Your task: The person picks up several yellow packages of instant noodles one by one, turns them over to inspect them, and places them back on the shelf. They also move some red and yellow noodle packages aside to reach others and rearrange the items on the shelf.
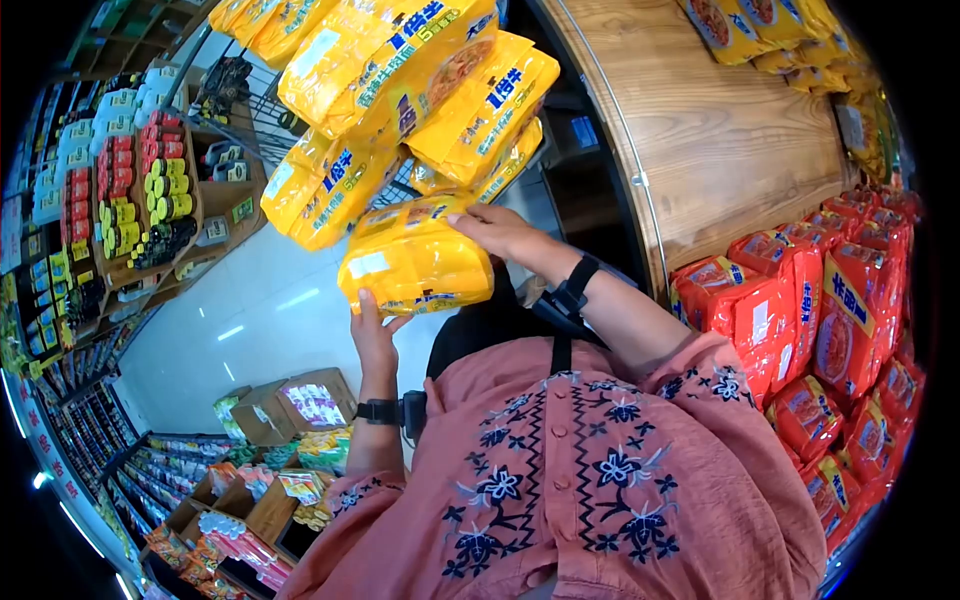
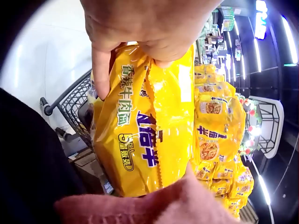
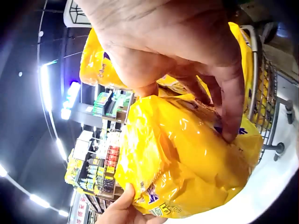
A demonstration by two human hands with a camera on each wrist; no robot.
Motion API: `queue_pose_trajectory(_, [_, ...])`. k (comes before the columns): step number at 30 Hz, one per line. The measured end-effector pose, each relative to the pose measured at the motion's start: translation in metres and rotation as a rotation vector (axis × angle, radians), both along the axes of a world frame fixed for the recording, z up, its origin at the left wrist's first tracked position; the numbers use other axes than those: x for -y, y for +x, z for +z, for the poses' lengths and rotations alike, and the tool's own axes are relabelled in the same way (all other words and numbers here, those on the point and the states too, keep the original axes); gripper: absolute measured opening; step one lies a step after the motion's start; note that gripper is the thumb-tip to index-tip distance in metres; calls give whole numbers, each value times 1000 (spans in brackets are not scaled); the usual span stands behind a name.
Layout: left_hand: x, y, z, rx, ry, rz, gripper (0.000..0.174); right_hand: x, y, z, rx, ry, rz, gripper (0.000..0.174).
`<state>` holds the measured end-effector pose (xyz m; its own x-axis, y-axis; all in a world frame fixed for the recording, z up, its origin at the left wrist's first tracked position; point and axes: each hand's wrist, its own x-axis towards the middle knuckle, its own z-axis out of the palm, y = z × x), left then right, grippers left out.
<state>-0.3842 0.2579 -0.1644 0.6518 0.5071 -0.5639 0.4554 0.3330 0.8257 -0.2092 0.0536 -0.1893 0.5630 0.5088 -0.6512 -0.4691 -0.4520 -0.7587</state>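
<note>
A yellow multipack of instant noodles [image 1: 415,262] is held between both hands above a wire shopping cart [image 1: 262,120]. My left hand [image 1: 374,322] grips its near bottom edge, thumb on the front face. My right hand [image 1: 497,230] holds its top right corner, fingers curled over the plastic. In the left wrist view the same pack [image 2: 145,135] fills the frame under my left hand [image 2: 149,32]. The right wrist view shows the pack [image 3: 187,158] under my right hand [image 3: 187,51], fingers pressed into the wrapper. More yellow packs [image 1: 420,80] are heaped in the cart just beyond.
A wooden display stand [image 1: 720,130] rises on the right, with red noodle packs [image 1: 820,310] stacked along its base and yellow ones [image 1: 780,25] on top. Shelves of bottles and jars [image 1: 130,190] line the left aisle. Cardboard boxes [image 1: 295,405] sit on the white floor [image 1: 250,310].
</note>
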Motion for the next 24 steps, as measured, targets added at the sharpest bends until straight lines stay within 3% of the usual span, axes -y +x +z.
queue_pose_trajectory(6, [-7, -13, -9, 72, -235, 148, 63, -26, 9, 47, 401, 5, 179, 57])
queue_pose_trajectory(10, [1, -14, -16, 236, -447, 276, 62, -52, 13, 39, 751, 199, 142, 48])
queue_pose_trajectory(12, [6, -10, -9, 211, -395, 171, 63, -60, 17, 34, 840, 222, 58, 46])
queue_pose_trajectory(16, [-4, -4, 6, 52, -272, -93, 68, -44, 12, 37, 725, 131, 35, 46])
queue_pose_trajectory(24, [-15, -15, 9, 21, -234, -94, 74, -12, -12, 69, 813, -154, 154, 51])
